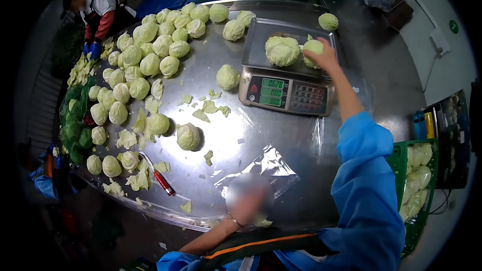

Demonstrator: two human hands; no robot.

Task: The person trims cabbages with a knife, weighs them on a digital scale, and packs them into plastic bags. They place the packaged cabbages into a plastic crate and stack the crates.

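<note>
My right hand [325, 57] reaches over the scale's metal tray [255, 35] with its fingers wrapped round a small pale green cabbage [313, 50]. Beside it on the tray lies a larger cabbage [282, 51]. The weighing scale [286, 93] shows lit green digits, the top row reading about 0.628. Low in the view, my left hand [248, 200] is over or touching a transparent plastic bag [278, 170] on the steel table; blur hides its fingers and anything in them. Single cabbages sit nearby, one left of the scale [228, 77] and another mid-table [188, 137].
Many cabbages [150, 65] cover the table's left side, with loose leaves [201, 115] around. A red-handled knife [163, 183] lies at front left. A co-worker in blue gloves [94, 50] stands at far left. A green crate [396, 170] at right holds bagged cabbages.
</note>
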